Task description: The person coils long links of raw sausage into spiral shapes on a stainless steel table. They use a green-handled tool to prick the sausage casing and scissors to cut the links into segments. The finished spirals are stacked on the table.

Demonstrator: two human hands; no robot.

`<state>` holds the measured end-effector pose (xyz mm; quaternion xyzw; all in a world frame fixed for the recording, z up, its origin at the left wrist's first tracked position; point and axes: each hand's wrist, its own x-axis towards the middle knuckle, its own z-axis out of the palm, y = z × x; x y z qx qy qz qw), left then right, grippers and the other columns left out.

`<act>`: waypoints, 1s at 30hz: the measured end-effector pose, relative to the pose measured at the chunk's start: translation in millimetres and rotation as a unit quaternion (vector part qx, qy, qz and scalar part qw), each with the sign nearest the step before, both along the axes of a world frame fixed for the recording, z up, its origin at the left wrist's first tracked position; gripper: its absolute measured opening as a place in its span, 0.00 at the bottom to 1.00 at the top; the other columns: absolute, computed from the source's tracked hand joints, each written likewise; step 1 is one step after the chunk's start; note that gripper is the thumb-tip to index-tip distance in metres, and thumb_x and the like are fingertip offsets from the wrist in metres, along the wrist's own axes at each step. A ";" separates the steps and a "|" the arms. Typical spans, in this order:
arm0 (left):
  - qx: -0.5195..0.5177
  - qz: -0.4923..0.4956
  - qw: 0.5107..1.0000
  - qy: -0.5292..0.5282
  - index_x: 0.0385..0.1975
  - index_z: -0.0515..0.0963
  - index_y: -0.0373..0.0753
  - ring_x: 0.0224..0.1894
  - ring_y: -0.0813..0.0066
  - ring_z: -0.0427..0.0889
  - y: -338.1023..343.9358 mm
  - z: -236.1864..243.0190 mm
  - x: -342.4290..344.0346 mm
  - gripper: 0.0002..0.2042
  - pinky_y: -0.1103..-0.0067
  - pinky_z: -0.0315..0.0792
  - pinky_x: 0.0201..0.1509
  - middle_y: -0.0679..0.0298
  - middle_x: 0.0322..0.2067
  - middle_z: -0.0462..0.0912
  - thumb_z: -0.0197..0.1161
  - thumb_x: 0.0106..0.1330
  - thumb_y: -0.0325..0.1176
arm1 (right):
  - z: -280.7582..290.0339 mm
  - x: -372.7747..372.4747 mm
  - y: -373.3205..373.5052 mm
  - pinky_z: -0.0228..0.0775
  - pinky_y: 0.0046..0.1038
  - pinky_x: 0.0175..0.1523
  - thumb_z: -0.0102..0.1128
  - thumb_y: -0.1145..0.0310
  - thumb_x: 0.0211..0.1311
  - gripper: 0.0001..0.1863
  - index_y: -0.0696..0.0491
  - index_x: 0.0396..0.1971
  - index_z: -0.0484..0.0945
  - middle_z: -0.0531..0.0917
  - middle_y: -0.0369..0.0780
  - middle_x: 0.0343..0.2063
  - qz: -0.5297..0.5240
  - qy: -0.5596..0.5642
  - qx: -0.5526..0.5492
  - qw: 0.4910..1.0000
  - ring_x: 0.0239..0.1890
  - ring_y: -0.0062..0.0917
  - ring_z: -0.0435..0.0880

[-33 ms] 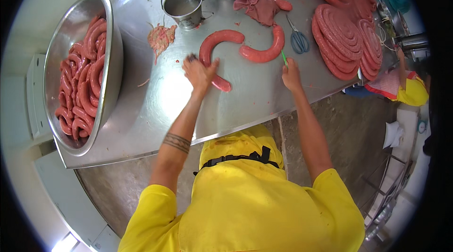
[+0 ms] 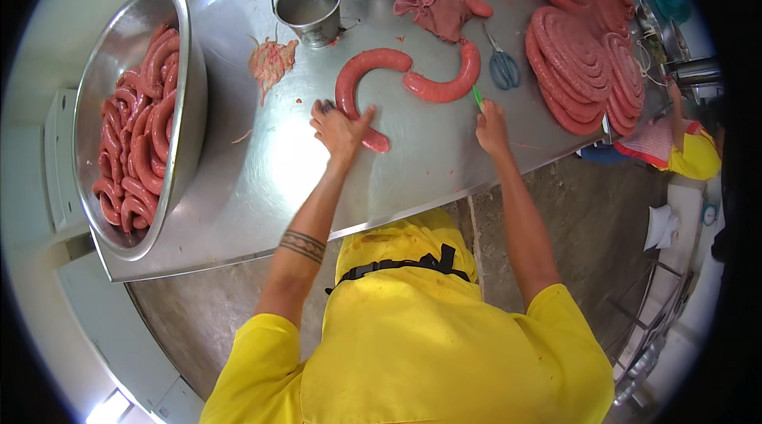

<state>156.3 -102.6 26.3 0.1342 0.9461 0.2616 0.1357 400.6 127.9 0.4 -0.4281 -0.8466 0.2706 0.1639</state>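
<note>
Head view: left hand [image 2: 341, 129] pressed flat, fingers spread, on curved sausage [image 2: 355, 83]; right hand [image 2: 492, 124] seemingly pinching green tool [image 2: 478, 99]

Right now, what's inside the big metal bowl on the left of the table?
The big metal bowl holds a heap of red sausage links, piled against its far side. The near wall is bare steel. Whatever lies beneath the heap, and the bowl's bottom there, is covered.
</note>
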 end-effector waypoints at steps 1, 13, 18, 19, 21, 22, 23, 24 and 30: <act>0.016 -0.003 1.000 0.013 0.48 0.77 0.23 0.69 0.41 0.55 -5.9 -0.6 16.6 0.32 0.50 0.59 0.67 0.43 0.69 0.54 0.75 0.51 0.45 | 4.0 5.4 -6.4 0.66 0.43 0.59 0.61 0.74 0.61 0.19 0.58 0.52 0.72 0.76 0.50 0.49 0.021 0.012 0.031 0.999 0.52 0.48 0.75; 0.483 0.167 0.737 -0.442 0.50 0.71 0.24 0.29 0.78 0.82 -80.7 13.9 54.3 0.12 0.85 0.74 0.29 0.58 0.33 0.83 0.58 0.74 0.26 | 11.3 -48.5 -131.8 0.76 0.25 0.41 0.60 0.75 0.67 0.13 0.57 0.50 0.78 0.83 0.42 0.39 0.233 0.101 -0.277 0.927 0.37 0.26 0.84; 0.454 0.255 0.735 -0.435 0.49 0.72 0.25 0.23 0.80 0.77 -117.4 3.7 95.5 0.13 0.83 0.72 0.25 0.59 0.32 0.84 0.53 0.78 0.31 | -5.4 -68.5 -165.8 0.76 0.25 0.40 0.54 0.70 0.73 0.12 0.60 0.49 0.77 0.85 0.40 0.34 0.213 0.057 -0.491 0.843 0.35 0.24 0.84; 0.433 0.235 0.764 -0.416 0.47 0.74 0.26 0.22 0.80 0.76 -119.1 3.7 99.4 0.13 0.83 0.71 0.24 0.59 0.30 0.84 0.52 0.79 0.32 | -6.1 -73.4 -172.6 0.76 0.26 0.38 0.52 0.68 0.74 0.13 0.61 0.49 0.77 0.84 0.39 0.33 0.193 0.033 -0.539 0.819 0.33 0.24 0.83; 0.370 0.217 0.810 -0.400 0.44 0.76 0.28 0.20 0.80 0.75 -118.8 6.5 106.7 0.13 0.82 0.71 0.23 0.61 0.27 0.84 0.51 0.79 0.34 | -3.8 -83.1 -185.9 0.74 0.26 0.34 0.51 0.64 0.76 0.15 0.61 0.46 0.78 0.82 0.39 0.30 0.197 0.033 -0.653 0.731 0.30 0.24 0.82; 0.316 0.168 0.865 -0.353 0.36 0.78 0.29 0.16 0.78 0.76 -118.1 9.2 110.8 0.14 0.80 0.72 0.21 0.60 0.23 0.84 0.50 0.79 0.34 | -1.1 -88.0 -193.0 0.73 0.26 0.32 0.52 0.62 0.75 0.16 0.61 0.43 0.79 0.81 0.39 0.27 0.218 0.059 -0.715 0.661 0.28 0.24 0.81; 0.291 0.126 0.897 -0.308 0.36 0.78 0.29 0.17 0.78 0.77 -117.7 11.9 116.6 0.15 0.79 0.73 0.21 0.60 0.23 0.84 0.50 0.79 0.34 | 2.3 -91.2 -198.0 0.71 0.25 0.30 0.52 0.60 0.75 0.17 0.60 0.40 0.80 0.81 0.39 0.25 0.233 0.085 -0.766 0.593 0.25 0.25 0.81; 0.254 0.094 0.926 -0.263 0.36 0.78 0.29 0.17 0.77 0.78 -118.2 14.9 123.6 0.15 0.79 0.73 0.21 0.59 0.23 0.84 0.51 0.79 0.34 | 6.0 -94.8 -204.2 0.66 0.25 0.29 0.53 0.59 0.75 0.16 0.57 0.35 0.78 0.76 0.37 0.22 0.204 0.068 -0.760 0.614 0.21 0.23 0.75; 0.242 0.085 0.929 -0.266 0.40 0.78 0.30 0.22 0.77 0.80 -151.8 26.3 151.3 0.13 0.79 0.73 0.25 0.60 0.28 0.84 0.49 0.80 0.34 | 21.9 -91.2 -214.7 0.64 0.25 0.29 0.50 0.62 0.76 0.12 0.54 0.35 0.74 0.75 0.35 0.22 0.063 0.097 -0.775 0.621 0.19 0.21 0.70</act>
